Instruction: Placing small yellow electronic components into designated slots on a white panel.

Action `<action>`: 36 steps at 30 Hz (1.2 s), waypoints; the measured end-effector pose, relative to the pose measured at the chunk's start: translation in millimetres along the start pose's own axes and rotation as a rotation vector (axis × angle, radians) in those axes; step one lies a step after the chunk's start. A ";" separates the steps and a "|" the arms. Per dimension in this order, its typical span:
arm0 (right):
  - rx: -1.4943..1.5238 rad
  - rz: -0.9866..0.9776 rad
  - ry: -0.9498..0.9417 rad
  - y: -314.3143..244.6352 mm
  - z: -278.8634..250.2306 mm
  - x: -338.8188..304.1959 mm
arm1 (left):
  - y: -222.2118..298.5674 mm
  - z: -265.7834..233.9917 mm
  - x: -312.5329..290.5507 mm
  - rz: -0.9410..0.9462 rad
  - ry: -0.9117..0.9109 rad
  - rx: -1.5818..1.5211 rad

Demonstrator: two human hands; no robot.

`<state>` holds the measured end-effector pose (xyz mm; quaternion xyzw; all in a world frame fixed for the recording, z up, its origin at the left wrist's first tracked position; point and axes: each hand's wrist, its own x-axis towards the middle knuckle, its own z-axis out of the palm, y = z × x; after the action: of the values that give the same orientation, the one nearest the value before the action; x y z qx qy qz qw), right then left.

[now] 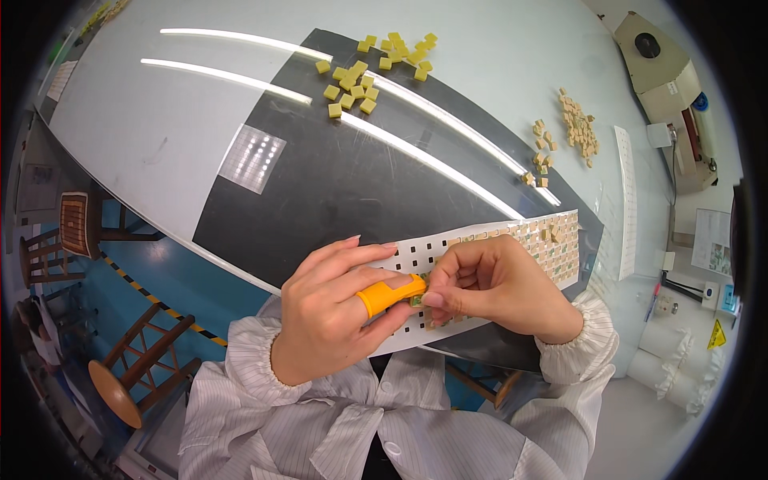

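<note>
Hands: both are brought together over the near edge of the worktop (120, 152), presumably so that a tiny item can be steadied from two sides.
Left hand (320, 312): the fingers are spread apart, palm down, and a smooth orange sleeve (386, 296) seems to be worn on one; whether anything is clamped by the thumb cannot be told.
Right hand (512, 296): thumb and bent forefinger are drawn together, seemingly clamped on a small green piece (416, 302), which is seen beside the sleeve's tip, above the sheet.
White sheet (390, 342): it is laid along the worktop's near edge, perhaps to keep its rows within reach; dark rectangular marks are shown at left, flat tan pieces (568, 256) at right.
Yellow cubes (334, 110): matt and sharp-edged, they are scattered about the worktop's far side, across the dark panel's far corner, probably to leave the near edge free.
Tan blocks (578, 128): small and wood-like, they are heaped toward the right end, beyond the panel.
Dark panel (320, 192): ceiling lights are mirrored in its glossy face.
Cuffs (588, 328): thin striped cloth is gathered at both wrists.
</note>
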<state>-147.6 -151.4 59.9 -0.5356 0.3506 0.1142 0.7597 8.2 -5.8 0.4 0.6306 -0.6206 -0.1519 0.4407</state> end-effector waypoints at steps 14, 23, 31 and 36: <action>-0.020 0.008 0.021 0.7 1.3 0.3 | 0.8 -1.5 1.1 0.009 -0.006 -0.002; -0.024 0.015 0.032 1.6 2.4 0.2 | -0.2 -0.7 0.3 0.002 -0.003 -0.006; -0.174 -0.063 0.162 2.5 13.7 -0.3 | 0.1 1.5 0.4 0.009 0.019 0.006; -0.353 -0.321 0.219 6.6 8.5 -2.4 | -0.1 0.0 -0.1 0.001 0.017 0.005</action>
<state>-149.4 -140.7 58.2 -0.7177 0.3157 -0.0070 0.6206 8.3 -5.7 0.2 0.6326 -0.6175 -0.1449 0.4444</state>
